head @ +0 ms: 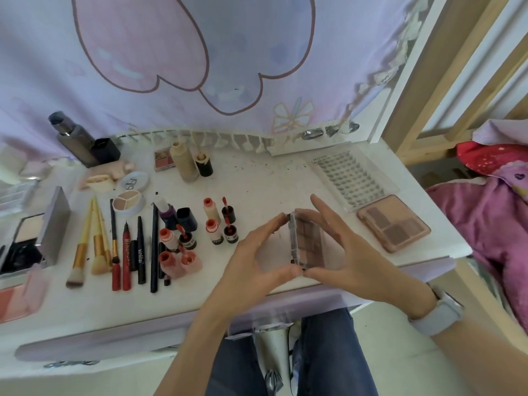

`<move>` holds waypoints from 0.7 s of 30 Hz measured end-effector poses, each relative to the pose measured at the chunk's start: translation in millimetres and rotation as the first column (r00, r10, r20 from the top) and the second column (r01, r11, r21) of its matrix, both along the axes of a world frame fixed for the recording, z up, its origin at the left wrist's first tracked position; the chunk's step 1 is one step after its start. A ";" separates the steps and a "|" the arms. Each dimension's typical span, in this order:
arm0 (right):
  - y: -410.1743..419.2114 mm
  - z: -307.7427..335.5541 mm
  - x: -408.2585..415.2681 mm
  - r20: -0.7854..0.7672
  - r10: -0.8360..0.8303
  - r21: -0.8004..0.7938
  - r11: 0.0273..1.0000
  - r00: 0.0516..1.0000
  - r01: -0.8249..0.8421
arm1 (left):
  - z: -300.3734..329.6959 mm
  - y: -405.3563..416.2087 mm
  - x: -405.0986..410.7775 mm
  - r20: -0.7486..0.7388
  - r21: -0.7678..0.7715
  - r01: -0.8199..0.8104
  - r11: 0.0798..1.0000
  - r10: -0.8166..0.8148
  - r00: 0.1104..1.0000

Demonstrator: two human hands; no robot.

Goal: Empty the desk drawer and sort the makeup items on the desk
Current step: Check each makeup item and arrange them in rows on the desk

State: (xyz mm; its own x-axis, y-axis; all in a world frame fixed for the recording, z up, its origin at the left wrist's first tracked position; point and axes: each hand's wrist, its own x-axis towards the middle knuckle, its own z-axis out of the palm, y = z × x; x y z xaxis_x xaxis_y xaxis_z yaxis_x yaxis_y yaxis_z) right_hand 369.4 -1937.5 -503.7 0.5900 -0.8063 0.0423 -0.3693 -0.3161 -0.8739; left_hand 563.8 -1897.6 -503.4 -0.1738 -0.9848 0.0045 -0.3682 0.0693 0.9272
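Observation:
Over the white desk [257, 178] I hold a small clear-cased eyeshadow palette [307, 242] with brown shades between both hands. My left hand [257, 252] pinches its left edge with thumb and fingertips. My right hand [345, 247] grips the right side, index finger raised. To the right lie a pink eyeshadow palette [393, 222] and a clear lash tray [353, 180]. On the left lie brushes [94, 244], eyeliner pens [140, 252] and small lip tint bottles [220, 224].
Foundation bottles [185, 161], a blush compact [164, 160], a round concealer pot [128, 201] and a dark bottle [75, 140] stand at the back. An open compact with a mirror [37, 232] sits at far left. Pink bedding [491, 210] lies to the right. The drawer front [114, 338] runs below the desk edge.

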 end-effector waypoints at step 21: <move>9.9 -19.6 9.8 0.043 -0.215 -0.648 0.737 0.976 0.191 | 13.3 -21.2 -30.1 -0.680 0.422 -0.050 0.905 0.353 0.642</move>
